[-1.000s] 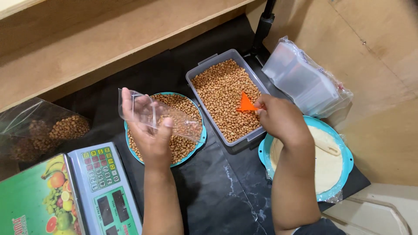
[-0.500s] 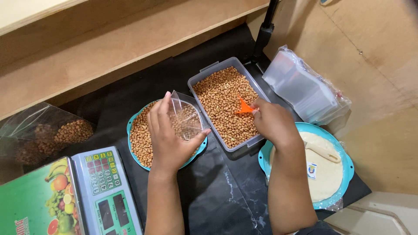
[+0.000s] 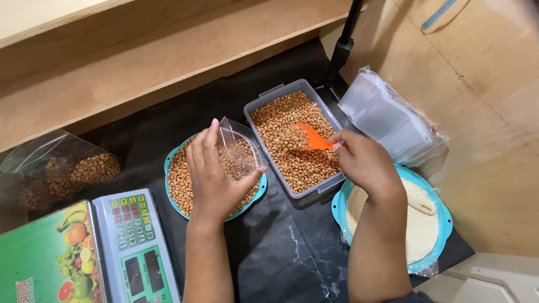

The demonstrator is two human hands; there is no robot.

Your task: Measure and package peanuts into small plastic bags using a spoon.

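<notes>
I see my left hand pinching 1 small clear bag, thumb on one side and fingers on the other, mouth held open toward the grey tub. The bag sits above the teal bowl of peanuts, just beside the tub. My right hand grips the handle of an orange scoop, fingers closed around it; the scoop is loaded with peanuts and raised over the tub's peanuts. Near my right wrist is a teal bowl of white powder. A stack of clear bags lies beyond. A scale sits at lower left on the black tabletop.
</notes>
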